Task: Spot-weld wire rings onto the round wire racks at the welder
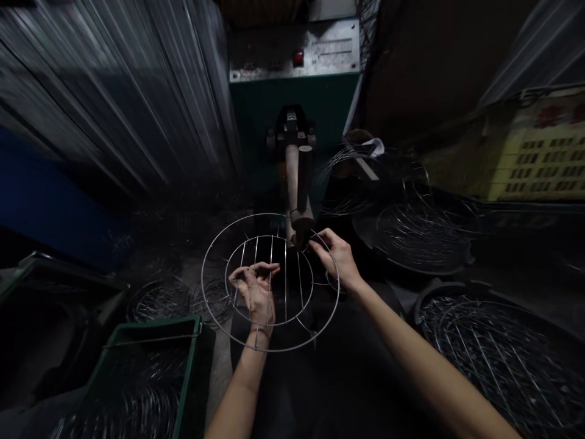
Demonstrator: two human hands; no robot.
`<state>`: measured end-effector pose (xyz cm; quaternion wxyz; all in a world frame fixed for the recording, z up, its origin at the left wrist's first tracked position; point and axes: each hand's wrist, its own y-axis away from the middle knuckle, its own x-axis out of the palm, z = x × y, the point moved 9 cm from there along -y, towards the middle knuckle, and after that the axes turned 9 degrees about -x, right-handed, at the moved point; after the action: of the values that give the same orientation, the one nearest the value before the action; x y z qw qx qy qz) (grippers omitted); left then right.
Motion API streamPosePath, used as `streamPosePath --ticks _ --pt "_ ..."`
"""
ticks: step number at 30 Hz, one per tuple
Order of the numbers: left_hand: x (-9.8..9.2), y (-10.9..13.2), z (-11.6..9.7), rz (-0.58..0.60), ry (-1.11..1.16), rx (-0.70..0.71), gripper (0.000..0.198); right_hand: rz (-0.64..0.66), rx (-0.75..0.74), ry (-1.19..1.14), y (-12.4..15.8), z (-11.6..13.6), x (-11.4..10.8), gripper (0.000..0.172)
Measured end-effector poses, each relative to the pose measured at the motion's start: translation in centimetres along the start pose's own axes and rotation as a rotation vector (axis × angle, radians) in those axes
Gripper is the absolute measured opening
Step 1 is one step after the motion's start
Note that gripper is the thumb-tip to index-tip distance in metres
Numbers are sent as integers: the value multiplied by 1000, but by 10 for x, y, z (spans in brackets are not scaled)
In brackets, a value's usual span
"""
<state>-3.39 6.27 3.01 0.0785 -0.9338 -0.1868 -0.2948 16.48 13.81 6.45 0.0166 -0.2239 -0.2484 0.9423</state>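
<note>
Here, a person's left hand (255, 294) lies curled over the cross wires of a round wire rack (286, 277), while the right hand (334, 257) pinches its outer ring. Beyond stands a wood-handled lever (292, 177) on a green machine (256, 110), with wire coils in a green crate (155, 321) nearby.

Left hand (256, 292): rests on cross wires of round wire rack (286, 286) | Right hand (336, 259): grips rack's outer ring, beside wooden lever (292, 183) | Surroundings: green crate (150, 326) and black tub (498, 360) hold wire racks
</note>
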Motion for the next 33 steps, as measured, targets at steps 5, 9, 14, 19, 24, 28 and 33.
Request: streamPosePath --ticks 5,9,14,19,24,28,33 --pt "-1 -8 0 -15 7 21 21 15 -14 24 -10 -3 6 16" --pt "-5 -11 1 -22 12 33 17 29 -29 29 -12 0 8 14" --pt "-1 -9 1 3 24 35 15 35 -16 37 -17 -1 13 14" --pt "-11 -5 4 42 -17 -30 52 76 32 -6 -5 -12 -8 25" --pt "-15 -5 48 295 105 -668 43 331 93 -118 54 -3 -25 41" --pt "3 -5 49 462 140 -882 45 186 125 -109 76 6 -28 27" --pt "23 2 48 566 25 -882 39 -5 109 -15 72 2 -27 21"
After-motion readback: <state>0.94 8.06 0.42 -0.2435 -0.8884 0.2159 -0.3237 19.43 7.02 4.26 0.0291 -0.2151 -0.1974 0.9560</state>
